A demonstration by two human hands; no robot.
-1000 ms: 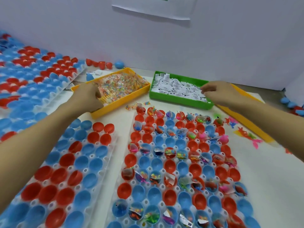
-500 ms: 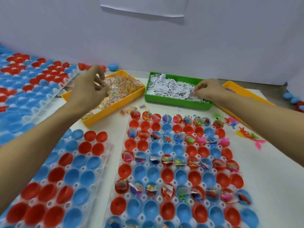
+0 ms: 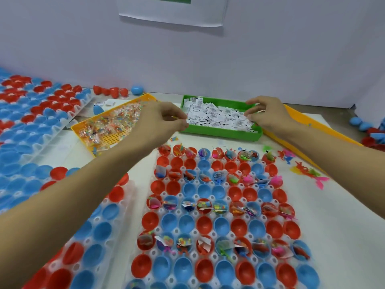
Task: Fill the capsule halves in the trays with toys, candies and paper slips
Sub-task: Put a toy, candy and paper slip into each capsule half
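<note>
**Both hands at the far bins, picking the next fillings**

Left hand (image 3: pixel 161 119) raised between the yellow candy bin (image 3: pixel 113 126) and the green bin (image 3: pixel 220 118), fingers curled, thumb and fingertips pinching something small and thin; too small to name for sure, probably a candy packet. Right hand (image 3: pixel 265 114) over the right end of the green bin, fingertips pinching at the heap of paper slips (image 3: pixel 218 116), likely to lift one out. Bins parked along the far edge of the counter, just behind the work, so each reach stays short. Nearer, the middle tray (image 3: pixel 220 215) of red and blue capsule halves: filled rows alternating with bare rows, so plenty left to do. Second tray (image 3: pixel 89 236) under the left forearm, cups bare. Loose toys (image 3: pixel 308 171) lying near the counter's right edge, within easy reach of the middle tray.
</note>
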